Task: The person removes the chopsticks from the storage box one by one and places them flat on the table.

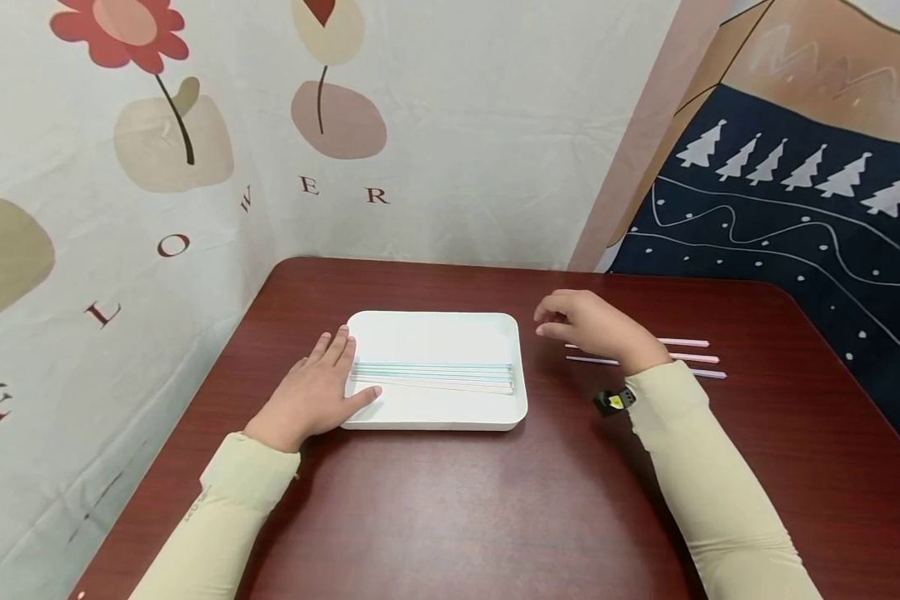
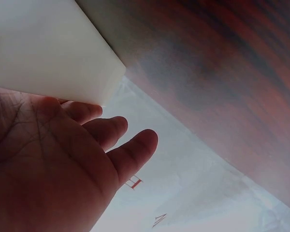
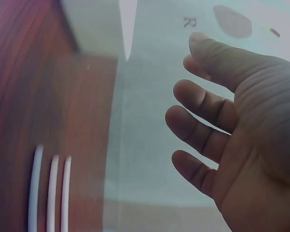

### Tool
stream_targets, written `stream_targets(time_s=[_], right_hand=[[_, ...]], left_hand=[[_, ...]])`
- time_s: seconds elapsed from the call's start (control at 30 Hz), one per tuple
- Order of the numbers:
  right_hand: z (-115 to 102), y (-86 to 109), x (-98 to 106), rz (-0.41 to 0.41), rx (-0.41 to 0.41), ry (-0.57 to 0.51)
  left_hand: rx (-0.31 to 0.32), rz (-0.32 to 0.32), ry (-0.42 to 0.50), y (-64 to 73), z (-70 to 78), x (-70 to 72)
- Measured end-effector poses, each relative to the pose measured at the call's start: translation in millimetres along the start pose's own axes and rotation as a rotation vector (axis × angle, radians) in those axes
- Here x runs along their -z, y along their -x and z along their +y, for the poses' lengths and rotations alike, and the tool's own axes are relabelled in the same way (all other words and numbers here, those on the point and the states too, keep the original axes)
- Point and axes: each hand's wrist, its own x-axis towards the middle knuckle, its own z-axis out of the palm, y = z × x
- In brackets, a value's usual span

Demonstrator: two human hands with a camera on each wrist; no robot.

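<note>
A shallow white tray [image 1: 427,333] lies on the table with several thin straws [image 1: 435,375], pale blue, green and pink, side by side in it. My left hand [image 1: 307,398] rests over the tray's left rim, fingers extended and thumb reaching inside. In the left wrist view its palm lies against the tray wall [image 2: 48,58]. To the right of the tray, my right hand [image 1: 588,321] hovers with loosely bent fingers and nothing between them. Below it three straws lie parallel on the table: two pink straws [image 1: 693,358] and a purple straw [image 1: 705,374], partly hidden by the hand and wrist.
The dark red wooden table [image 1: 450,508] has rounded far corners. Behind it hangs a pale cloth [image 1: 480,167] with flowers and letters. A dark blue cloth [image 1: 780,225] with white trees hangs at the right. A black band [image 1: 613,402] sits at the right wrist.
</note>
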Motion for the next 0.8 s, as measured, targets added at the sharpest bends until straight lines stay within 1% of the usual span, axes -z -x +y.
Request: stream_targets(time_s=[0.23, 0.47, 0.7, 0.8], right_hand=[[-27.1, -24.6, -7.5, -0.027, 0.048, -0.048], [-48.1, -40.2, -17.5, -0.045, 0.098, -0.064], [-59.0, -56.4, -32.7, -0.053, 0.172, -0.085], [-62.9, -64.1, -40.5, -0.066, 0.192, -0.101]], left_hand=[[0.019, -0.016, 0.007, 0.5, -0.6, -0.8], [0.021, -0.023, 0.01, 0.2, -0.5, -1.3], [0.016, -0.023, 0.014, 0.6, -0.4, -1.0], [0.013, -0.022, 0.014, 0.7, -0.1, -0.7]])
